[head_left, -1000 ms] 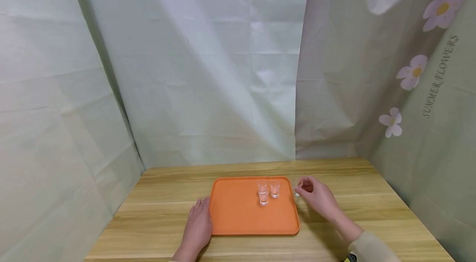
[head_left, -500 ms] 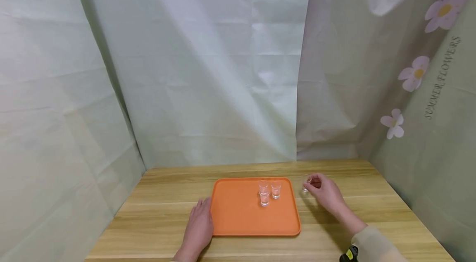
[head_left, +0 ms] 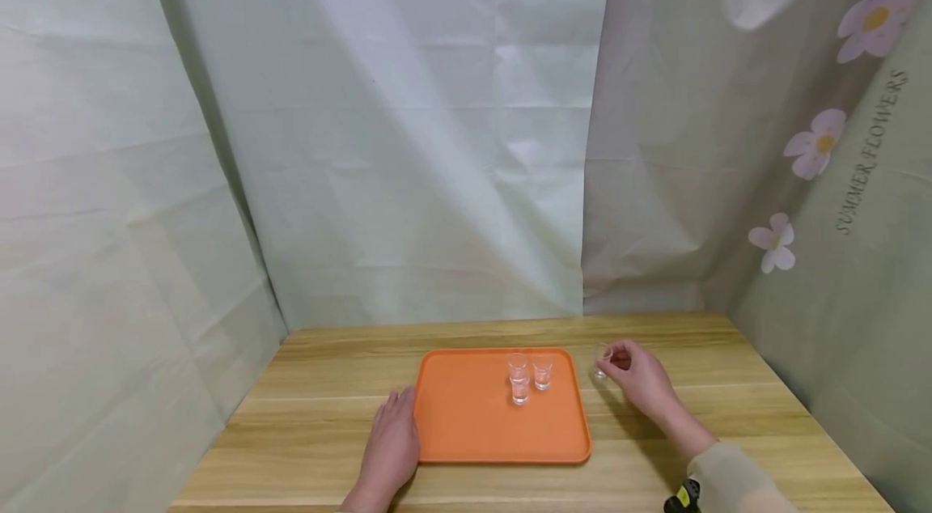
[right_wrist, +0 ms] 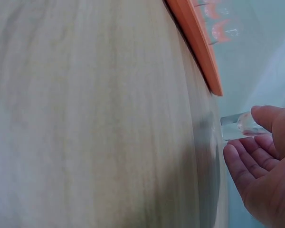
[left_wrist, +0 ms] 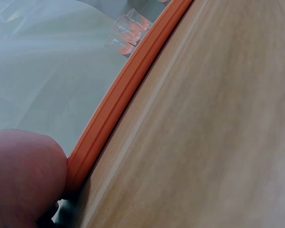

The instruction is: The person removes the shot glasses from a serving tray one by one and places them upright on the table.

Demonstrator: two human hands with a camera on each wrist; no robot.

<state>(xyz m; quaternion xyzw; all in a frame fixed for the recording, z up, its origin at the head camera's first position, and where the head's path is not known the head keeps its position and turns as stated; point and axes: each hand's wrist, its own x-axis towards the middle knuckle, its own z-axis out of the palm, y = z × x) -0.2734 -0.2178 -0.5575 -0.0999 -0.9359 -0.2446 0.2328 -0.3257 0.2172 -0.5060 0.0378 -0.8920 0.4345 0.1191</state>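
Observation:
My right hand (head_left: 641, 377) pinches a small clear shot glass (head_left: 600, 362) between thumb and fingers, just beyond the tray's back right side. In the right wrist view the upright glass (right_wrist: 237, 125) has its thick base close to the table surface. Three more shot glasses stand grouped on the orange tray (head_left: 466, 424), toward its back right: a front one (head_left: 519, 392), one behind it (head_left: 518, 362) and one to the right (head_left: 542, 374). My left hand (head_left: 391, 436) rests against the tray's left side with fingers extended; in the left wrist view it touches the tray's near corner.
The tray lies on a wood-grain table (head_left: 306, 432). Pale green cloth (head_left: 429, 173) hangs behind and at both sides, with printed flowers (head_left: 814, 144) on the right. A dark and yellow wrist device (head_left: 683, 497) sits at the right sleeve.
My right hand has carried the shot glass rightward and slightly back, away from the tray's right rim; over the last half second it barely moves. The left hand and tray stay in place.

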